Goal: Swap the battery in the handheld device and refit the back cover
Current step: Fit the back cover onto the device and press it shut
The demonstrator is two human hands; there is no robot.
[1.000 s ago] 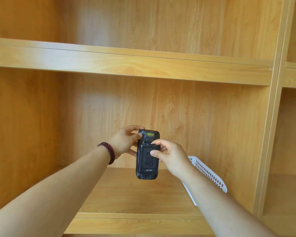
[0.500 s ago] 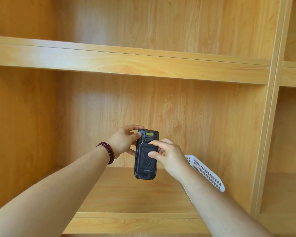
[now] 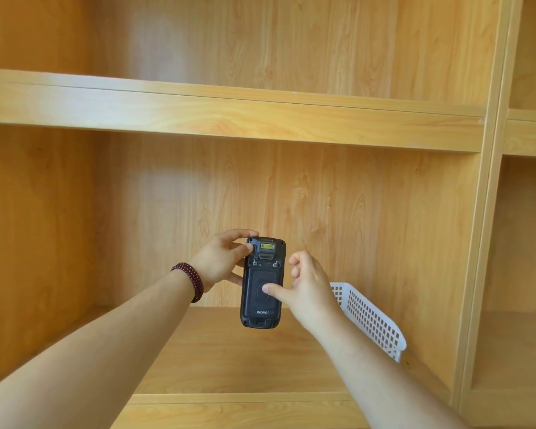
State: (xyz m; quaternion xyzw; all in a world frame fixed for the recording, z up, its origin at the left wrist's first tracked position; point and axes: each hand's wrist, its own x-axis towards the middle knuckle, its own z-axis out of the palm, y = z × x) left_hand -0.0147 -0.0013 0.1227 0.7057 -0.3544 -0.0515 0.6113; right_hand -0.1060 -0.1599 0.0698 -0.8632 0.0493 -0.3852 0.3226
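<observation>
A black handheld device [image 3: 262, 305] hangs upright in front of the wooden shelf, its back side facing me. The dark back cover [image 3: 260, 301] sits on its rear, with two small latches above it and a yellow label near the top. My left hand [image 3: 220, 261] grips the device's upper left edge, thumb at the top corner. My right hand [image 3: 307, 286] is beside the device on the right; only its thumb presses on the middle of the back cover, the other fingers curled loosely away. No battery is visible.
A white perforated plastic basket [image 3: 372, 320] stands on the shelf board [image 3: 229, 360] at the right, partly behind my right arm. An upper shelf [image 3: 229, 116] runs overhead and a vertical divider [image 3: 483, 243] bounds the compartment on the right.
My right hand's fingers have lifted off the device's upper back and spread away; only the thumb stays on the cover. The device has barely moved.
</observation>
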